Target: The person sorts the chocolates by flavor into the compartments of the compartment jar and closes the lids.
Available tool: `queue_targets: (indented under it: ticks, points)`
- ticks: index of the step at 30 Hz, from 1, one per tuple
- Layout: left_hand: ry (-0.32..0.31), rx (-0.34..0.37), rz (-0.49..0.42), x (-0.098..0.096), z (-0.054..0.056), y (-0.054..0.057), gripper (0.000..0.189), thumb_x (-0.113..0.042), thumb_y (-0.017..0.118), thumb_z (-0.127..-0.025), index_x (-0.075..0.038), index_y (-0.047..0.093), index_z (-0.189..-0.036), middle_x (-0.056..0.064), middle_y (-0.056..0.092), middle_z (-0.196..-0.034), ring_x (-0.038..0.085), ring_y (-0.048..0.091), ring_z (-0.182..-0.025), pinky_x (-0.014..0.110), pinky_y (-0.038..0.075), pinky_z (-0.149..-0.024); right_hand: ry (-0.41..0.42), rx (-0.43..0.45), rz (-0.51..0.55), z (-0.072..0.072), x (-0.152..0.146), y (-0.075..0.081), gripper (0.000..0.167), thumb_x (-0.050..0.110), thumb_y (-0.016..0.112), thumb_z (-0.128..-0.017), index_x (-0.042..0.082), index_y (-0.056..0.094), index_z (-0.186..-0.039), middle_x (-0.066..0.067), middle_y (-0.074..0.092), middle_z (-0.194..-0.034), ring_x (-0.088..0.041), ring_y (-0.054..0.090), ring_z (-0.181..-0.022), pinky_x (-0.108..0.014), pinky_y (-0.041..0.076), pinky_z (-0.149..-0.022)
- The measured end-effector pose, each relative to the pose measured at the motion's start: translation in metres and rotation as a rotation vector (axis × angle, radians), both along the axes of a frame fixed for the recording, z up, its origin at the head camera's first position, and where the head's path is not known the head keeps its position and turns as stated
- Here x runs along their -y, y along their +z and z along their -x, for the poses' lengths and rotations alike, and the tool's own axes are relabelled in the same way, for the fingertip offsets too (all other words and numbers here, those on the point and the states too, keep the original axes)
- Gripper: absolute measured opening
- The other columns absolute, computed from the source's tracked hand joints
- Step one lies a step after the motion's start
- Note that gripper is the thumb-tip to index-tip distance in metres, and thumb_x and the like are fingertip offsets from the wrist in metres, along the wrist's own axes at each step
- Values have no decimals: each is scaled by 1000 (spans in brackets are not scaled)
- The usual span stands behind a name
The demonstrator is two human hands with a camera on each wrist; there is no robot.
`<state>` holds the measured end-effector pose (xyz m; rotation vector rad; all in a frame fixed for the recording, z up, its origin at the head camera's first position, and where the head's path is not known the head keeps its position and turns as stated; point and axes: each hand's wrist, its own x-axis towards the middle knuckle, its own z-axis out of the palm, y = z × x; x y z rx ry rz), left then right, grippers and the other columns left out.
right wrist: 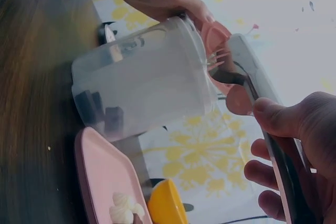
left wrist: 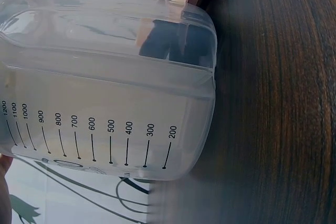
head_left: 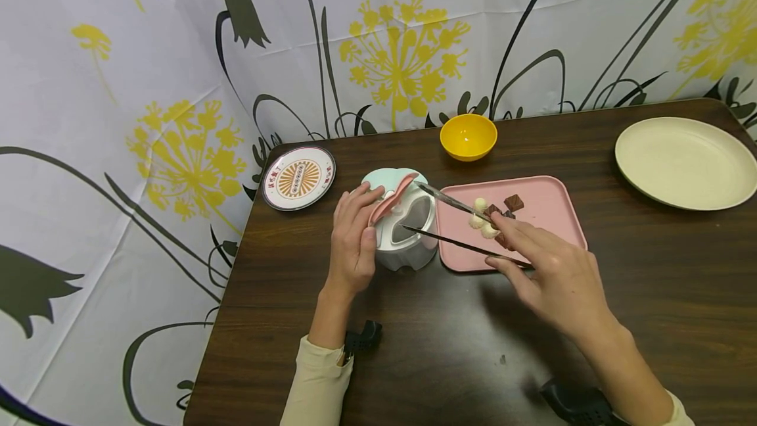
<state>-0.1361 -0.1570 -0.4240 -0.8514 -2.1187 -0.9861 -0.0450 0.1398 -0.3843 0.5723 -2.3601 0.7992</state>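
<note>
Backdrop (head_left: 177, 64): white cloth, creased, fills left and top of frame; flat yellow flower heads, dark grey-green stems and bells.
Table (head_left: 266, 268): dark brown wood grain, mild gloss near lower centre; back edge meets the cloth.
Saucer (head_left: 298, 178): left of centre, near table's back corner; round, dark rim, orange sunburst print, red lettering.
Left hand (head_left: 353, 235): centre-left, fingers extended, not curled, laid against lid and flap.
Jar (head_left: 408, 258): centre of frame, standing on the table; clear plastic, fluted wall, printed scale 200–1200 in left wrist view. Dark blocky shapes show through; can't tell if inside or behind.
Lid (head_left: 384, 178): pale mint and white, scalloped outline, rounded hole.
Flap (head_left: 391, 201): pink, curved, tilted up off the hole.
Tongs (head_left: 452, 201): metal, long thin arms spread, ends over the lid; right wrist view shows a pronged tip. Can't tell if tips touch anything.
Bowl (head_left: 468, 146): upper centre, by back edge; yellow, smooth, round.
Tray (head_left: 544, 196): right of jar, just beside it; pink, rounded rectangle, raised rim.
Balls (head_left: 476, 222): on tray, creamy white, ridged.
Cubes (head_left: 514, 203): on tray beside them, brown, blocky.
Right hand (head_left: 558, 281): right of centre, thumb and fingers pinching the tongs.
Plate (head_left: 686, 163): right edge, cream oval, smooth.
</note>
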Motion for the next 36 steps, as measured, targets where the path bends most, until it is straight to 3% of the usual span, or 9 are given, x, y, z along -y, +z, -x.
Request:
queue_targets:
  ticks: [6, 8, 11, 13, 15, 18, 27, 36]
  points:
    - [-1, 4, 2, 0, 0, 1, 51, -33, 29, -98, -5, 67, -115, 9, 60, -132, 31, 46, -132, 56, 18, -112, -82, -6, -12, 0, -16, -2, 61, 60, 47, -95, 19, 61, -136, -2, 72, -103, -16, 66, -73, -39, 44, -45]
    - [-2, 2, 1, 0, 0, 0, 51, -33, 29, -98, -4, 68, -115, 9, 60, -132, 32, 45, -132, 56, 18, -112, -114, 4, -6, 0, -24, -5, 58, 56, 59, -91, 18, 63, -134, -1, 72, -99, -14, 63, -66, -36, 40, -42]
    - [-2, 3, 1, 0, 0, 0, 51, -33, 29, -98, -4, 67, -115, 9, 60, -132, 31, 45, -132, 56, 18, -112, -163, 36, -7, 1, -36, -12, 57, 38, 78, -79, 17, 65, -131, 1, 70, -90, -12, 56, -58, -32, 34, -41]
    - [-1, 4, 2, 0, 0, 1, 51, -33, 29, -98, -5, 68, -116, 9, 60, -132, 31, 45, -132, 56, 18, -112, -193, 62, -12, 1, -43, -18, 61, 23, 84, -71, 16, 66, -129, 0, 69, -89, -11, 51, -55, -31, 32, -41]
    - [-1, 5, 2, 0, 0, 1, 51, -33, 29, -98, -5, 68, -116, 9, 60, -132, 31, 45, -132, 56, 18, -113, -221, 92, -21, 2, -50, -24, 64, 19, 86, -68, 15, 66, -128, 1, 69, -86, -10, 47, -53, -31, 30, -41]
    - [-1, 0, -2, 0, 0, 1, 51, -33, 29, -98, -4, 68, -115, 10, 60, -131, 32, 46, -132, 56, 18, -112, -251, 147, -29, 3, -57, -34, 63, 19, 87, -69, 15, 66, -128, -1, 68, -84, -11, 44, -51, -31, 28, -42]
    - [-1, 1, -8, 0, 0, 1, 51, -33, 29, -97, -4, 68, -115, 10, 60, -131, 32, 46, -131, 57, 18, -112, -281, 339, -33, 5, -71, -58, 57, 23, 80, -80, 14, 62, -133, -6, 72, -82, -27, 63, -63, -37, 33, -47]
    - [-4, 2, -13, -1, 0, 0, 51, -33, 30, -98, -4, 68, -115, 10, 60, -131, 33, 46, -131, 57, 18, -112, -302, 372, -42, 7, -75, -73, 54, 21, 80, -80, 13, 64, -130, -7, 71, -81, -27, 62, -63, -35, 33, -47]
